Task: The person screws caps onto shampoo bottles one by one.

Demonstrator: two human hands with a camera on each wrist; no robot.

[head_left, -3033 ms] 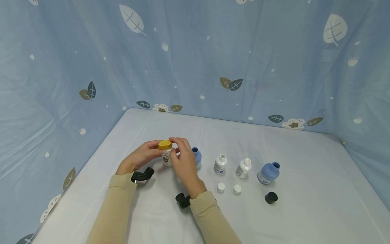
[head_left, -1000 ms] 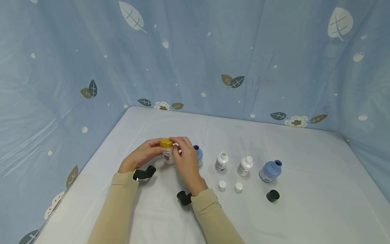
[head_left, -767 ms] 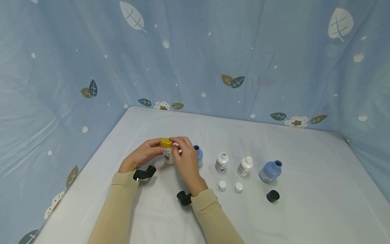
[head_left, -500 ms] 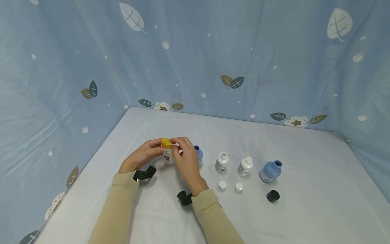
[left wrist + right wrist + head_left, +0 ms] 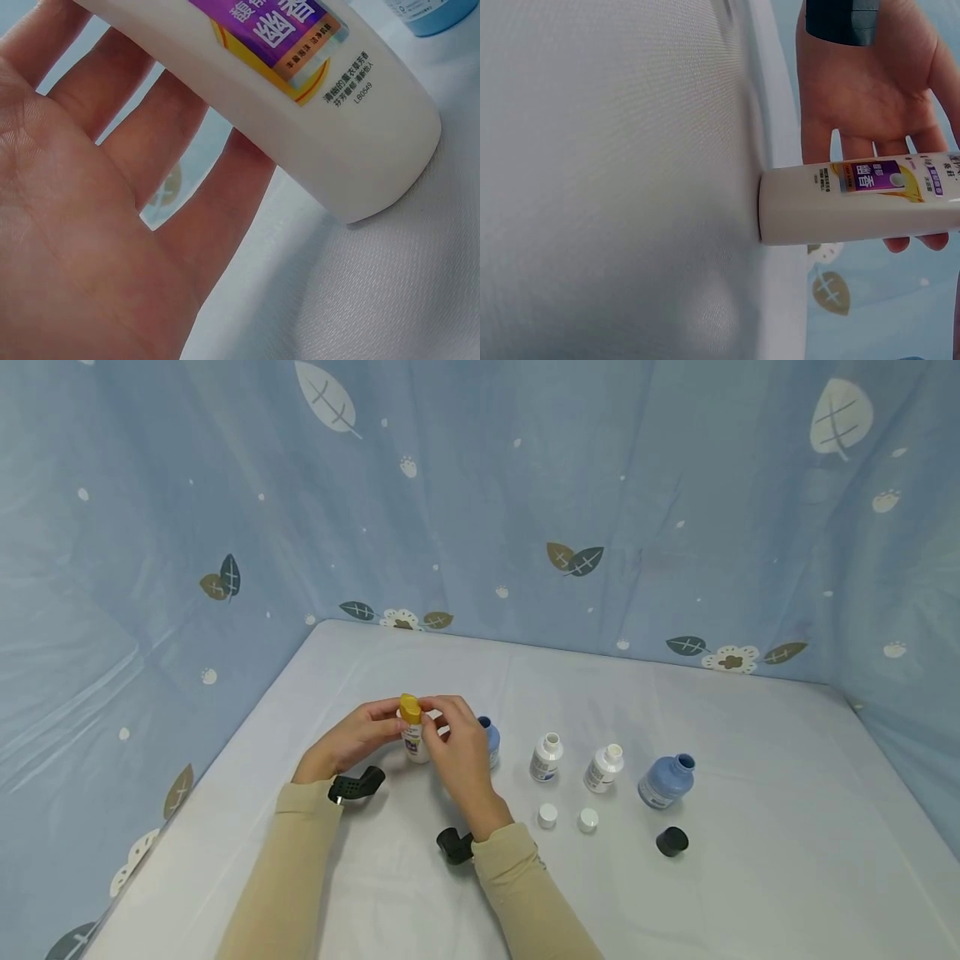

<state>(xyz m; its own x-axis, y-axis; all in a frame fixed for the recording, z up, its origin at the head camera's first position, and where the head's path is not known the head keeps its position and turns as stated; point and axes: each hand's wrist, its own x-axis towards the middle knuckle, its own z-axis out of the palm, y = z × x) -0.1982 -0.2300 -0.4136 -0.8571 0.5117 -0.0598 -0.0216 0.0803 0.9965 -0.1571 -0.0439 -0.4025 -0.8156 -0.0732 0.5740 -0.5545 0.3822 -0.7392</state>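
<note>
Item: white bottle [image 5: 413, 745], upright on the bench [image 5: 720, 893], base touching the cloth. My left hand [image 5: 352, 742] curls round its body; my right hand [image 5: 457, 752] pinches the yellow cap [image 5: 409, 708], tilted at the neck. Likely light, stiff, smooth plastic; best gripped mid-body.

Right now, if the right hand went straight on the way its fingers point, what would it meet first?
Probably the yellow cap, which the right hand already holds above the white bottle; beyond it, the left hand. Depth is unclear.
</note>
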